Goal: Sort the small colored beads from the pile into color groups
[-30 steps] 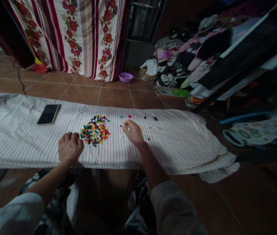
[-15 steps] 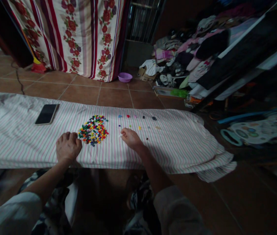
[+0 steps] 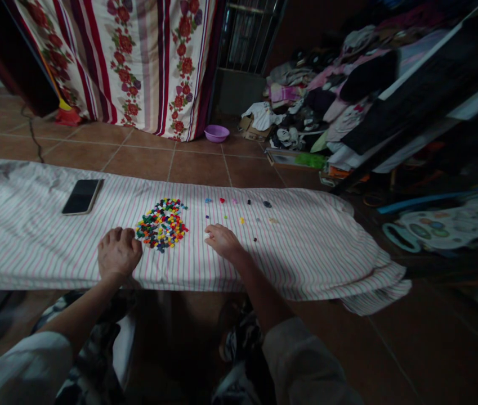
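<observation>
A heap of small many-coloured beads (image 3: 161, 224) lies on a pink-striped cloth (image 3: 44, 242) spread over a low surface. My left hand (image 3: 118, 253) rests curled on the cloth just left of the heap. My right hand (image 3: 222, 240) lies on the cloth to the right of the heap, fingers pinched low against the fabric; whether it holds a bead is hidden. Single beads (image 3: 239, 211) of different colours are laid out apart from one another beyond my right hand.
A dark phone (image 3: 82, 196) lies on the cloth at the left. Behind are a tiled floor, a flowered curtain (image 3: 146, 56), a purple bowl (image 3: 217, 133) and a pile of clothes (image 3: 327, 101) at the right. Toys (image 3: 445, 225) lie at far right.
My right hand has drawn back from the row of single beads toward me and a little left. My left hand has stayed beside the heap.
</observation>
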### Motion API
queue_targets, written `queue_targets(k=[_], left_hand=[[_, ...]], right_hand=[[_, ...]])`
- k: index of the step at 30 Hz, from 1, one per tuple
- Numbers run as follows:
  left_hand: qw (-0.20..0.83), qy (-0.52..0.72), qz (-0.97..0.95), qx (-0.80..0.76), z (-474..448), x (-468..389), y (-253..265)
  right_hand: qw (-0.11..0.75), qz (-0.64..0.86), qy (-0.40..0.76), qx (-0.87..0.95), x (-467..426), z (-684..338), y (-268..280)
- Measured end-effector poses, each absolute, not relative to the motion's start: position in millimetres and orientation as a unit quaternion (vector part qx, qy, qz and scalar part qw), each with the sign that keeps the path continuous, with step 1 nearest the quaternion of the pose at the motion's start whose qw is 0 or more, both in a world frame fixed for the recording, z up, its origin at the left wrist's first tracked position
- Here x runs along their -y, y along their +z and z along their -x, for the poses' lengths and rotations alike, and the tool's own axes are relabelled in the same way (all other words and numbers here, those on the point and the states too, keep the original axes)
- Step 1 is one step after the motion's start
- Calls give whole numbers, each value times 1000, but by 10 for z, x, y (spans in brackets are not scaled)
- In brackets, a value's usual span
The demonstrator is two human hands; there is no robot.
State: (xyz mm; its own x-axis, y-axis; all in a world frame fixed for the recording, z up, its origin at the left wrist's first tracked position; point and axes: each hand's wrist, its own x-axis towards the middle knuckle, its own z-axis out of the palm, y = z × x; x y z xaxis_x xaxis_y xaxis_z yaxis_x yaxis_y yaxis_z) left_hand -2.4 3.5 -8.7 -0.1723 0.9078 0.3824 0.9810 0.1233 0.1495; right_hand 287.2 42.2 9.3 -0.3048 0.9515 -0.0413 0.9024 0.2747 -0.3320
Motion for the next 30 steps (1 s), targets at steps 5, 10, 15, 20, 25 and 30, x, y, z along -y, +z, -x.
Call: queue_targets(k=[5, 10, 15, 20, 25, 30], left_hand=[[98, -179, 637, 744, 26, -34, -85], [103, -181, 639, 740, 29, -39, -87], [104, -182, 639, 740, 40, -46, -108], [103, -185, 638, 741, 42, -47, -114], [106, -182, 638, 741, 42, -47, -112], [110, -181, 637, 741, 50, -56, -138]], right_hand=[[93, 580, 161, 793, -422, -2886, 65], [103, 585, 153, 790, -428, -2880, 15], [96, 593, 158, 783, -435, -2873, 27], [98, 578, 177, 790, -441, -2897, 67], [113, 577, 158, 793, -416, -2889, 121], [150, 571, 109, 800, -388, -2839, 181]])
